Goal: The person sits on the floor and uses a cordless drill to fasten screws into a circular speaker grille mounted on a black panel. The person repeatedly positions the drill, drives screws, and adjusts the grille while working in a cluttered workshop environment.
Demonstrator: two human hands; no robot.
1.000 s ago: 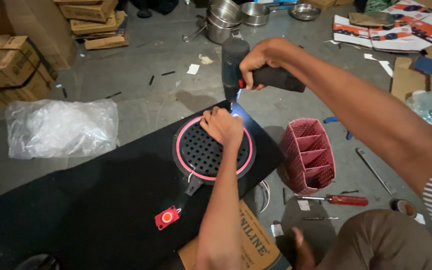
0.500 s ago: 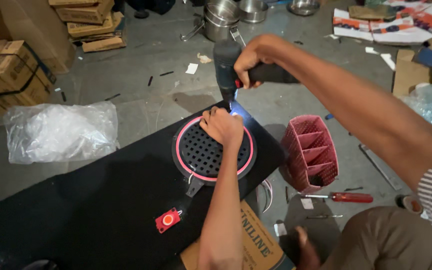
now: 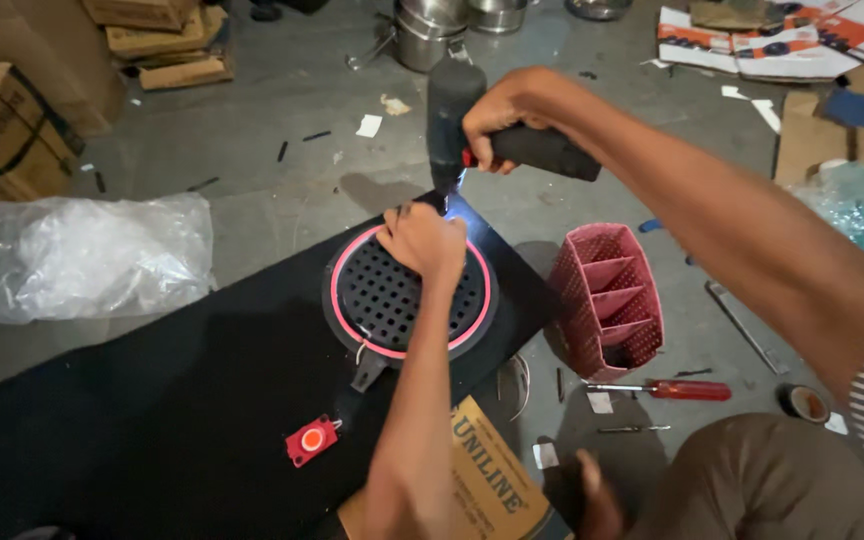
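The right hand [image 3: 500, 112] is wrapped around the grip of a dark drill [image 3: 452, 120], fingers curled tight. The drill body stands near upright, its long axis vertical, bit pointing down at the 12 o'clock edge of the round grille [image 3: 392, 300]; its handle runs off toward 3 o'clock. A small light glows at the tip.

The left hand [image 3: 424, 240] rests on the grille's upper rim just below the bit, fingers bunched together; whether they pinch anything cannot be told.

The grille, ringed in pink, lies on a black panel [image 3: 152, 420] that stretches toward 8 o'clock. At 3 o'clock of it stands a pink divided rack [image 3: 607, 300], with a red-handled screwdriver [image 3: 687, 389] at 4 o'clock. A red tag [image 3: 311, 440] lies at 7 o'clock, a clear plastic bag [image 3: 92, 255] at 9 o'clock.
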